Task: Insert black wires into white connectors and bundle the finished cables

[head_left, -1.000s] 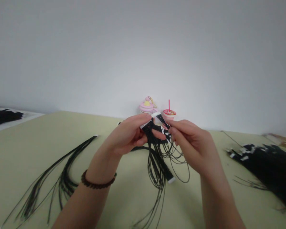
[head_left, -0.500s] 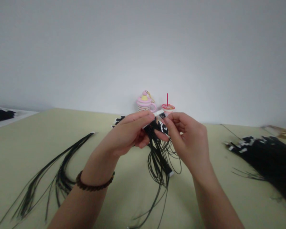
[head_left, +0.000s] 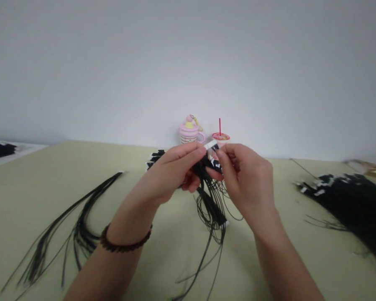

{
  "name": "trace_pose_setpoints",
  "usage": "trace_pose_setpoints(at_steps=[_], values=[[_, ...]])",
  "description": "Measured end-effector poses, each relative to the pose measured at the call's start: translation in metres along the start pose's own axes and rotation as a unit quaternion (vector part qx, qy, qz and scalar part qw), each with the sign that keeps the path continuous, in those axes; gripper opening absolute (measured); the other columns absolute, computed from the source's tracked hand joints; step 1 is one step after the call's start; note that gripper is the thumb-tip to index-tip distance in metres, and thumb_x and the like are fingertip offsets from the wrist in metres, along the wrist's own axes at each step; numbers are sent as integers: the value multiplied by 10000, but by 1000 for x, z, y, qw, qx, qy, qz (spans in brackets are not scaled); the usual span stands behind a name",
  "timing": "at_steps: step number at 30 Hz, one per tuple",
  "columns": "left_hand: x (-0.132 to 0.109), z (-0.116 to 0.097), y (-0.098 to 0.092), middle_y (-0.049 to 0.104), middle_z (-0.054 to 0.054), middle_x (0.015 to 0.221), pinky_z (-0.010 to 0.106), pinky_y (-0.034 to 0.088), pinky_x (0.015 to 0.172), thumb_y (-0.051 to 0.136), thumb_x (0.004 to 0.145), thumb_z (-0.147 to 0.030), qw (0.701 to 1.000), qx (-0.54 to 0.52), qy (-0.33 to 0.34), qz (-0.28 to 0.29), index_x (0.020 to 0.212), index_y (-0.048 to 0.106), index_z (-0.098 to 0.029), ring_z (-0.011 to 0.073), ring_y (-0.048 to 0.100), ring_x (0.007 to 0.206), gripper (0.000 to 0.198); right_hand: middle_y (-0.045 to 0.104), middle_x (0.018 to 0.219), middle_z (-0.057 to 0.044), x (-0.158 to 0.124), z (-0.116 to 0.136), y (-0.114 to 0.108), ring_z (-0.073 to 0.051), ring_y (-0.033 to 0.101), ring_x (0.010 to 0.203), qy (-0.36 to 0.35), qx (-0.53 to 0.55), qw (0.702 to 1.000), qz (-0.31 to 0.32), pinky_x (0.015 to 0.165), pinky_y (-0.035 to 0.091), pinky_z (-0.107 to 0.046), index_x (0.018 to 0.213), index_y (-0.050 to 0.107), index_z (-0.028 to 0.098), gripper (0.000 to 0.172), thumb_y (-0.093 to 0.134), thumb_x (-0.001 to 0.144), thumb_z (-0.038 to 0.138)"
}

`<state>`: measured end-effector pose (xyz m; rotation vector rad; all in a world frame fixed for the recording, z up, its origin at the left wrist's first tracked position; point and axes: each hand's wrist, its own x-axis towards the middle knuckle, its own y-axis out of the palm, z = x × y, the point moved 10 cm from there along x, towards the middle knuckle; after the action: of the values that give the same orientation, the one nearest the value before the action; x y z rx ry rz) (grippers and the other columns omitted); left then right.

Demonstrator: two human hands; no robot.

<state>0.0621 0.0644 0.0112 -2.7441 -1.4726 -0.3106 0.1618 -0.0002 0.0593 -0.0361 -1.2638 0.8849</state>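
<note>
Between my two hands is a wiring harness [head_left: 211, 200] of thin black wires with a white connector [head_left: 211, 144] at its upper end. My left hand [head_left: 178, 167], with a dark beaded bracelet on its wrist, pinches the left end of the connector and has wires running under its fingers. Thumb and forefinger of my right hand [head_left: 246, 177] are closed on a black wire at the connector's right end; the wire's tip is hidden. The other wires hang in loose loops, with a second white connector [head_left: 225, 223] lower down.
On the left of the table [head_left: 162, 259] lies a bundle of black wires [head_left: 87, 213]. A large pile of black harnesses [head_left: 347, 205] lies at right. More connectors [head_left: 154, 156] sit behind my left hand. A pink cup-shaped trinket [head_left: 189, 131] and a small cup with straw [head_left: 221, 136] stand by the wall.
The connector has moved slightly right and up in the picture, and the hanging wires have shifted a little. Both hands keep nearly the same hold.
</note>
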Motion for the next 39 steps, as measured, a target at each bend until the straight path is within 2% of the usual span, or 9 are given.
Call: trace_pose_setpoints(at_steps=[5, 10, 16, 20, 25, 28, 31, 34, 39], values=[[1, 3, -2, 539, -24, 575, 165, 238, 335, 575, 868, -333, 1000, 7, -4, -5, 783, 516, -170, 53, 445, 352, 193, 711, 761, -69, -1, -1, 2, -167, 667, 663, 14, -16, 1000, -14, 554, 452, -245, 833, 645, 160, 162, 522, 913, 229], [1, 3, 1, 553, -12, 591, 161, 239, 340, 565, 870, -341, 1000, -6, -5, 12, 778, 526, -166, 50, 440, 356, 201, 715, 783, -59, -3, -3, -1, -168, 671, 708, 14, 5, 999, -47, 602, 484, -264, 865, 642, 174, 154, 514, 928, 231], [0, 2, 0, 558, -9, 585, 163, 237, 336, 559, 869, -324, 1000, -7, -1, 10, 777, 532, -162, 50, 437, 351, 188, 723, 778, -60, -3, -4, -1, -174, 684, 708, 14, 28, 998, -57, 626, 514, -286, 880, 647, 156, 124, 543, 914, 213], [0, 1, 0, 575, -10, 589, 157, 236, 331, 573, 855, -329, 1000, -16, -1, 12, 785, 522, -161, 47, 434, 345, 189, 718, 759, -25, -4, -11, 1, -154, 692, 683, 41, 127, 989, -61, 632, 548, -280, 873, 643, 182, 82, 583, 893, 234], [0, -1, 0, 607, -6, 600, 150, 249, 333, 533, 877, -327, 1000, -18, -1, 18, 794, 517, -159, 40, 416, 341, 188, 705, 721, 17, -3, -15, 4, -122, 680, 613, 57, 239, 969, -30, 592, 564, -245, 837, 680, 193, 36, 654, 819, 176], [-1, -3, 1, 659, 13, 653, 152, 254, 336, 500, 898, -303, 999, -22, 4, 30, 840, 547, -159, 44, 418, 356, 162, 720, 765, 9, -1, -14, -5, -119, 677, 640, 41, 224, 973, -38, 609, 562, -246, 849, 713, 186, 99, 665, 790, 122], [-1, -4, -1, 692, 38, 686, 155, 261, 337, 484, 907, -295, 999, -27, 7, 26, 858, 561, -153, 45, 402, 362, 169, 726, 823, -20, -1, -5, -14, -134, 676, 731, -9, 166, 985, -51, 662, 554, -268, 869, 741, 181, 123, 660, 805, 113], [0, -4, -2, 690, 35, 670, 155, 263, 338, 497, 902, -298, 999, -32, 9, 24, 867, 561, -154, 48, 405, 362, 161, 716, 796, -26, -4, 2, -20, -137, 664, 724, -43, 110, 990, -83, 636, 537, -270, 867, 749, 183, 108, 666, 818, 133], [-1, -3, 1, 652, 1, 627, 153, 247, 334, 482, 909, -283, 999, -31, 9, 35, 829, 565, -164, 47, 410, 354, 165, 717, 734, 19, -6, -1, -15, -104, 666, 617, -9, 135, 986, -100, 575, 539, -225, 814, 685, 187, 53, 684, 800, 135]])
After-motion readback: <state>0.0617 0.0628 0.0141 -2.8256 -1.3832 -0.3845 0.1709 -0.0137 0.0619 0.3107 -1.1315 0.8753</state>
